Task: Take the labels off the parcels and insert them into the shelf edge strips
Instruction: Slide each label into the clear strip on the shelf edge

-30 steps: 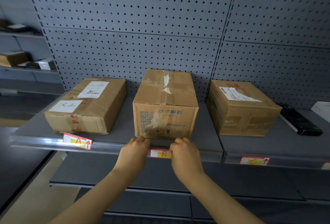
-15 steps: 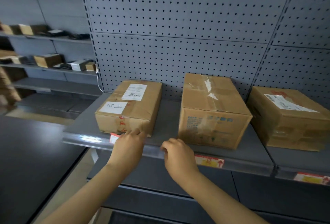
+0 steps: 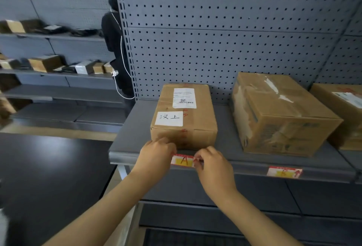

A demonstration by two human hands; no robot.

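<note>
The left hand [image 3: 156, 154] lies curled over the left end of the red-and-yellow label [image 3: 183, 161], which sits in the shelf edge strip [image 3: 244, 165] just below the front of the left parcel [image 3: 184, 116]; whether its fingers pinch the label cannot be told. The right hand [image 3: 212, 164] has its fingers [image 3: 197, 160] pinched on the label's right end. Right of that parcel on the grey shelf [image 3: 133, 128] stands a larger parcel [image 3: 278, 114], a second label [image 3: 284, 172] in the strip below it; perforated grey panels [image 3: 215, 30] rise behind.
</note>
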